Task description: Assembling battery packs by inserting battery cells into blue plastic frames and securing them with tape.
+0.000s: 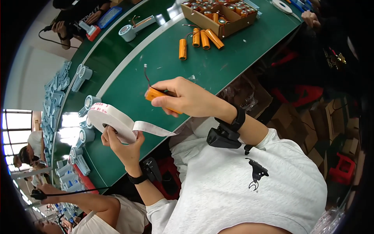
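Observation:
My left hand [124,147] grips a wide roll of white tape [113,121], its fingers hooked into the core. From the roll a loose strip [154,129] runs out to the right, its end hanging near my lap. Over the green table, my right hand [180,96] is closed around an orange cylindrical battery [155,94]. A thin dark wire with a small white connector [145,65] sticks up from that battery's end. Farther off on the table lie several more orange batteries [196,38], some with wires.
A cardboard box [230,28] full of orange batteries stands at the table's far side. Grey-blue plastic housings [86,136] line the conveyor on the left. Co-workers' hands [309,18] show at far right and at upper left. Red stools and cartons [296,126] stand below the table.

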A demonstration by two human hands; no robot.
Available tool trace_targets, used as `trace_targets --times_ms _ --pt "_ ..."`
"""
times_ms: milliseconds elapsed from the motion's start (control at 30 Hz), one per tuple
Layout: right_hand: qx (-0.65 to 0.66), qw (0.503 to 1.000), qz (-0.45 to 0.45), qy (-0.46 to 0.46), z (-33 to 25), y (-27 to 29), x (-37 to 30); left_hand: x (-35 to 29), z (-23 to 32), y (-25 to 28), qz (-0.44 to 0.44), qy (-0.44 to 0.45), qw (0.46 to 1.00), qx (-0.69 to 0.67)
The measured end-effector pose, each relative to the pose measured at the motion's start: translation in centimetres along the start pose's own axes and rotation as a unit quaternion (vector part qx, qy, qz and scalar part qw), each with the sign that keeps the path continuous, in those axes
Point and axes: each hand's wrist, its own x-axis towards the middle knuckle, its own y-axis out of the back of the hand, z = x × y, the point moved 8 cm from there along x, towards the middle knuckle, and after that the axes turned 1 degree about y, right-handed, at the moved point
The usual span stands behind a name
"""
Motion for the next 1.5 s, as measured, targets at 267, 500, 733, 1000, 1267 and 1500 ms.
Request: trace_targets --times_ms 267,500,733,1000,1267,1500 --pt "-0.174 0.944 0.198 0.198 -2.2 1.4 1.9 2.1 5.3 -4.1 -0.001 -0.121 0.992 0.029" --pt "-0.125 0.946 0.226 0.195 -0.5 2.3 3.1 2.2 4.1 -7.9 -0.118 0.058 0.966 -0.224" --pt "-0.146 0.914 0.300 0.230 -0.5 5.5 2.6 3.0 6.0 -8.6 -0.050 0.019 0.998 -0.018" --pt "0.190 0.931 0.276 0.144 4.2 7.8 5.7 3.1 7.3 -9.4 -0.081 -0.031 0.995 0.059" --pt "0.431 0.726 0.450 0.291 3.2 17.6 7.4 -0.7 1.7 -7.5 -0.196 -0.031 0.975 0.097" --pt "0.280 0.892 0.269 0.233 4.6 13.1 7.1 4.3 -0.8 -2.7 -0.212 -0.144 0.951 0.174"
